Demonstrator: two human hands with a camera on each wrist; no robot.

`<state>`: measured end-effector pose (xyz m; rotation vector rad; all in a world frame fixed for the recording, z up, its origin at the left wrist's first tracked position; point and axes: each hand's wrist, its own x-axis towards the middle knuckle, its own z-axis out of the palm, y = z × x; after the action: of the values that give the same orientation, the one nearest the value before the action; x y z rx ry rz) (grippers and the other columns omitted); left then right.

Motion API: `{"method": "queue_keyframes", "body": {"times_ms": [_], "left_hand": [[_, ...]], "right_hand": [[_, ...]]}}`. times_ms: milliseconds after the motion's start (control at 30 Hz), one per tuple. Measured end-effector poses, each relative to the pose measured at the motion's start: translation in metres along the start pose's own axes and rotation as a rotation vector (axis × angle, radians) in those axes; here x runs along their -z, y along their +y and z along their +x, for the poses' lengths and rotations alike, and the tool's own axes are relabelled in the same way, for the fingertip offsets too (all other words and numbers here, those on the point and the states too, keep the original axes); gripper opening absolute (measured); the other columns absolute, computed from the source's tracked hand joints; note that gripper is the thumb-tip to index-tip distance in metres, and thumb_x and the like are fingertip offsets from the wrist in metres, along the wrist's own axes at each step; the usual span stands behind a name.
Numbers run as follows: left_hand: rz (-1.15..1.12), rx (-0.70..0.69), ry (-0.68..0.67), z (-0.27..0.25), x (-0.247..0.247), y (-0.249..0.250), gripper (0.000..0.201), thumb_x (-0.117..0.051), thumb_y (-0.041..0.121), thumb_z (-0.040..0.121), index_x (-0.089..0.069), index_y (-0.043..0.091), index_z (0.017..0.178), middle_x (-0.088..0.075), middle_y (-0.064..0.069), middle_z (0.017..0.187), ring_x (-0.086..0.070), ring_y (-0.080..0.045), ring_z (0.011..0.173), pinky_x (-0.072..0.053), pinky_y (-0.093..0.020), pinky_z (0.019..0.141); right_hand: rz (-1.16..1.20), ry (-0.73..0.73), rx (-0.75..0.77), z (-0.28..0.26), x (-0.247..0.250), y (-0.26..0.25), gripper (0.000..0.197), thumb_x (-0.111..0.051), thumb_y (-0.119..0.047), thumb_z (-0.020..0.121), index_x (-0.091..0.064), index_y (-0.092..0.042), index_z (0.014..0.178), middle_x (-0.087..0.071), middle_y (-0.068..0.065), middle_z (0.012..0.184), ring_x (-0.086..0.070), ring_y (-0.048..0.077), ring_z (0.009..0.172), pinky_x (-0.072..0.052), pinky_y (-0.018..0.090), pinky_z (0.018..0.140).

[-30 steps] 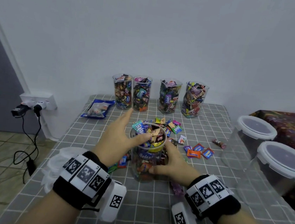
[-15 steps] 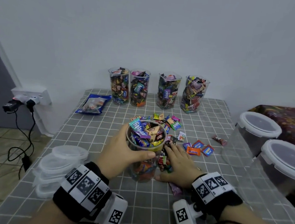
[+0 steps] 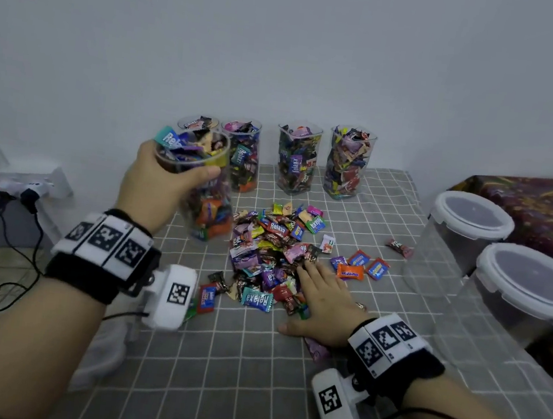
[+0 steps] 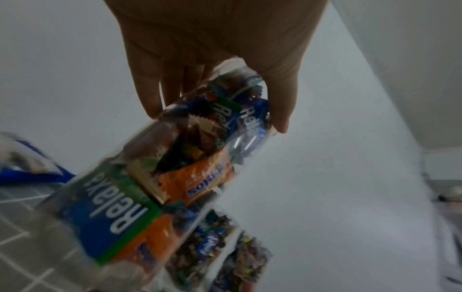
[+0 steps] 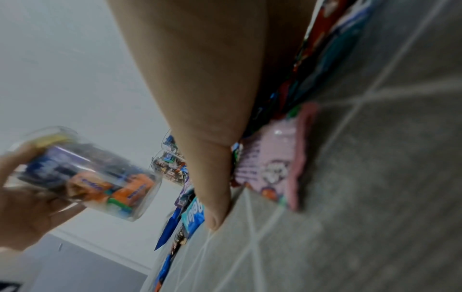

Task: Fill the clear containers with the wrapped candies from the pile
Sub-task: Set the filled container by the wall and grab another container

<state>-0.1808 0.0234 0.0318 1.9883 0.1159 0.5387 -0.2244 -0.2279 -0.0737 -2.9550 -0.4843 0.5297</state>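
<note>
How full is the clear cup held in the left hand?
Full. In the head view, wrappers poke above the rim of the clear cup, which the left hand grips near the top.

Head cam: above, looks fwd and down over the table (image 3: 251, 361) toward the wall. Left wrist cam: very close, looks along the palm at a candy-filled cup (image 4: 155, 177), blurred. Right wrist cam: low, near the table, looks along the thumb. All three share that cup and the back-row cups (image 3: 296, 158).
</note>
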Motion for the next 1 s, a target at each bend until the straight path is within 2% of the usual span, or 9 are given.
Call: {"method": "queue_keyframes", "body": {"times_ms": [100,233,300,400,667,733,800,900,1000], "left_hand": [[0.111,0.042,0.068,0.024,-0.01,-0.012,0.077,-0.08,0.046,0.065,-0.045,0.012,0.125,-0.06,-0.005,0.122,-0.057,-0.023,0.108,-0.047,-0.037,0.093],[0.202,0.12,0.103,0.044,-0.025,-0.028,0.079,-0.08,0.046,0.067,-0.042,0.009,0.126,-0.058,-0.011,0.124,-0.056,-0.029,0.111,-0.044,-0.037,0.091],[0.201,0.152,0.12,0.051,-0.031,-0.036,0.082,-0.08,0.047,0.065,-0.042,0.008,0.126,-0.057,-0.013,0.125,-0.055,-0.031,0.112,-0.044,-0.038,0.091],[0.174,0.183,0.127,0.056,-0.04,-0.044,0.078,-0.08,0.042,0.067,-0.042,0.006,0.125,-0.057,-0.013,0.124,-0.055,-0.03,0.111,-0.041,-0.033,0.086],[0.143,0.204,0.085,0.061,-0.041,-0.061,0.088,-0.078,0.044,0.069,-0.033,0.009,0.136,-0.05,-0.013,0.135,-0.049,-0.03,0.122,-0.039,-0.042,0.102],[0.131,0.178,0.095,0.058,-0.039,-0.06,0.101,-0.079,0.039,0.071,-0.018,0.01,0.146,-0.037,-0.014,0.146,-0.037,-0.029,0.134,-0.03,-0.044,0.111],[0.177,0.114,0.165,0.05,-0.039,-0.05,0.106,-0.076,0.038,0.074,-0.008,0.009,0.15,-0.021,-0.014,0.154,-0.019,-0.027,0.142,-0.018,-0.042,0.117],[0.264,-0.117,0.22,0.03,-0.043,-0.018,0.092,-0.069,0.036,0.083,-0.012,0.01,0.15,-0.013,-0.01,0.157,-0.009,-0.023,0.145,-0.01,-0.038,0.118],[0.255,-0.305,0.092,0.014,-0.059,0.019,0.079,-0.065,0.033,0.085,-0.021,0.013,0.148,-0.02,-0.007,0.155,-0.016,-0.02,0.143,-0.015,-0.04,0.118]], "right_hand": [[0.008,0.001,0.003,0.0,0.0,0.0,0.106,-0.047,-0.071,0.081,0.01,-0.014,0.151,0.015,0.003,0.158,0.014,0.021,0.145,0.003,0.041,0.117],[0.025,0.012,0.008,0.0,0.0,0.001,0.106,-0.048,-0.071,0.081,0.009,-0.015,0.151,0.015,0.002,0.158,0.013,0.021,0.145,0.004,0.04,0.117],[0.037,0.025,0.011,0.001,-0.002,0.001,0.106,-0.049,-0.07,0.081,0.009,-0.015,0.151,0.015,0.002,0.158,0.014,0.02,0.145,0.005,0.04,0.117],[0.049,0.033,0.016,0.001,-0.002,0.002,0.107,-0.05,-0.07,0.08,0.009,-0.016,0.151,0.015,0.001,0.158,0.014,0.02,0.145,0.005,0.04,0.117],[0.067,0.026,0.015,0.002,-0.002,0.003,0.108,-0.051,-0.071,0.079,0.009,-0.017,0.151,0.015,0.001,0.158,0.015,0.02,0.145,0.006,0.04,0.117],[0.078,0.039,0.015,0.002,-0.002,0.003,0.107,-0.052,-0.069,0.08,0.008,-0.017,0.151,0.015,0.001,0.158,0.014,0.02,0.145,0.006,0.039,0.117],[0.106,0.057,0.01,0.001,-0.003,0.002,0.105,-0.054,-0.066,0.081,0.007,-0.018,0.151,0.015,0.001,0.158,0.015,0.02,0.145,0.006,0.039,0.116],[0.183,0.087,-0.023,0.0,-0.003,0.002,0.106,-0.058,-0.062,0.08,0.008,-0.019,0.151,0.018,0.001,0.158,0.018,0.022,0.144,0.005,0.04,0.117],[0.222,0.101,-0.065,-0.004,-0.001,0.002,0.109,-0.059,-0.061,0.08,0.012,-0.017,0.15,0.021,0.004,0.157,0.02,0.024,0.144,0.007,0.039,0.116]]}}
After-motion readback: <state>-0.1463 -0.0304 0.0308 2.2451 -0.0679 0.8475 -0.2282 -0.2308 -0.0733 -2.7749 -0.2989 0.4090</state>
